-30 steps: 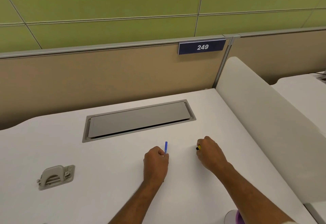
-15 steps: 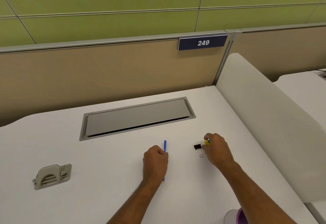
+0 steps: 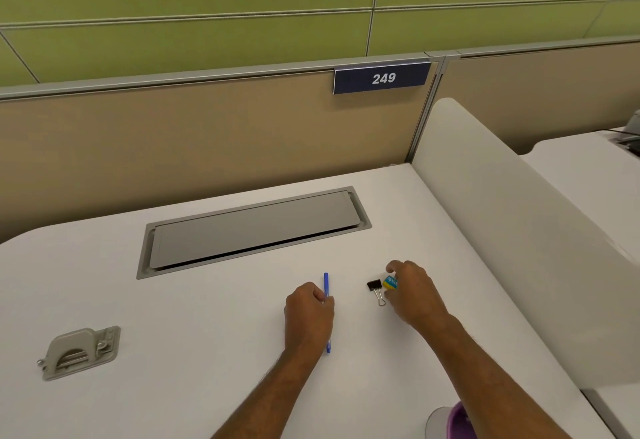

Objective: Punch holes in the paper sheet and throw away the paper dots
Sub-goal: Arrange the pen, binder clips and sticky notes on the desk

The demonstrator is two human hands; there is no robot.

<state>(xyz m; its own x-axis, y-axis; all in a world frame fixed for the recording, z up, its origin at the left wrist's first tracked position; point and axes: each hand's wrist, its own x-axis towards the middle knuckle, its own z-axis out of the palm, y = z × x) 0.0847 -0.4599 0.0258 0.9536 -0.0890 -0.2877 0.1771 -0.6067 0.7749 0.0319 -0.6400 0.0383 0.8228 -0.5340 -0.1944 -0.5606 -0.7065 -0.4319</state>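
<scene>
— While the left hand [image 3: 308,314] grips the pen [image 3: 326,283], what's the right hand [image 3: 415,295] doing?
— Pinching an eraser [image 3: 390,282], clip [image 3: 375,287] at its nine o'clock. The punch [image 3: 81,352] lies at the desk's [image 3: 207,362] eight o'clock.

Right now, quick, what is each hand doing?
Left hand: closed round the blue pen.
Right hand: pinching the yellow and blue eraser, beside the black binder clip.

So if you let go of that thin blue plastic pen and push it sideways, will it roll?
Probably, yes: the thin blue plastic pen looks round and slim, and the white desk is smooth and flat. It likely feels light and stiff, since it runs straight out both sides of the left hand gripping it.
</scene>
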